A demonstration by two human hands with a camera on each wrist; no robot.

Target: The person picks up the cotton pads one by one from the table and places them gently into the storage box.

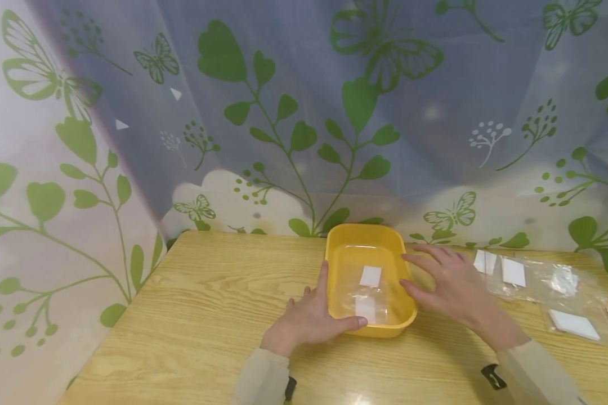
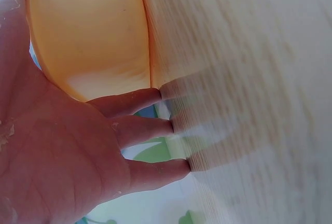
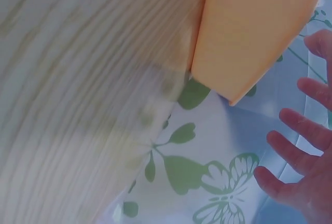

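A yellow plastic tub (image 1: 367, 239) stands on the table with small clear packets inside, each showing a white piece: one white piece (image 1: 370, 276) lies mid-tub, another white piece (image 1: 365, 309) near the front. My left hand (image 1: 309, 320) rests against the tub's front left corner, thumb over the front rim and index finger along the left side. In the left wrist view, the other fingers of this hand (image 2: 62, 151) are straight, their tips at the tabletop. Beside the right rim is my right hand (image 1: 448, 281), fingers spread. The right wrist view shows these fingers (image 3: 298, 156) holding nothing.
Several clear plastic packets with white pieces (image 1: 514, 272) lie on the table's right side, one white piece (image 1: 575, 324) nearer the front. The wood-grain table (image 1: 208, 304) meets a leaf-and-butterfly curtain (image 1: 284, 112) at its back edge. Another patterned sheet (image 1: 45, 225) hangs at left.
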